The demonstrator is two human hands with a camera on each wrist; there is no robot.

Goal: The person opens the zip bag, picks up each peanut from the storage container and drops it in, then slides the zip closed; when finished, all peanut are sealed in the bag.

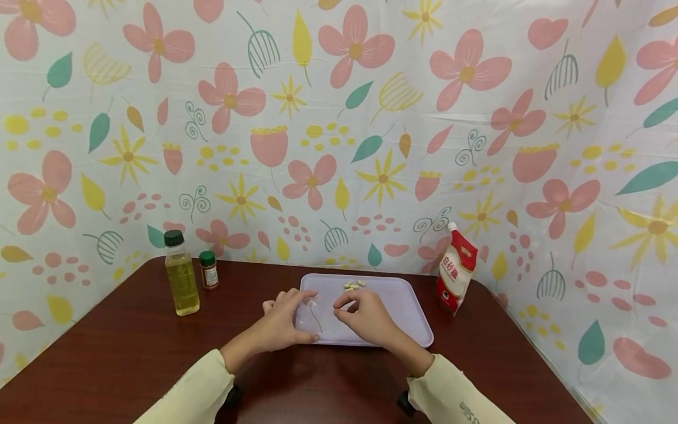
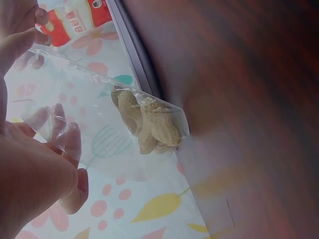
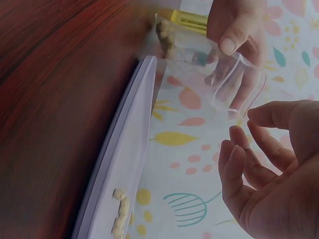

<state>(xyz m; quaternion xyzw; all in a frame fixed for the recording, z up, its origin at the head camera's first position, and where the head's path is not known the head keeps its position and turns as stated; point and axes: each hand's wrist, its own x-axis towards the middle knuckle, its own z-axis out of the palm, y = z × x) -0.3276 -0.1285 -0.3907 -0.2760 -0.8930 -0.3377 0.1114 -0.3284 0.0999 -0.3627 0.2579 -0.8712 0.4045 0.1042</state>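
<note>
My left hand [image 1: 283,321] holds a clear zip bag [image 3: 192,64] near its mouth, fingers behind the plastic and thumb in front. Several unshelled peanuts [image 2: 149,122] are gathered in the bag's far end. Near the mouth, marked by a thin red line, is my right hand [image 1: 365,318]. Its fingers are loosely bent with thumb and index tips close together, and I see nothing between them. In the head view a small gap separates those tips from the bag. Several more peanuts [image 1: 354,285] lie on a pale lilac tray [image 1: 405,318] behind the hands.
On the left of the dark wood table [image 1: 106,335] stand an oil bottle [image 1: 182,280] with a dark cap and a small green-capped jar [image 1: 209,272]. Right of the tray leans a red and white pouch [image 1: 455,271]. A flowered curtain [image 1: 339,129] hangs behind.
</note>
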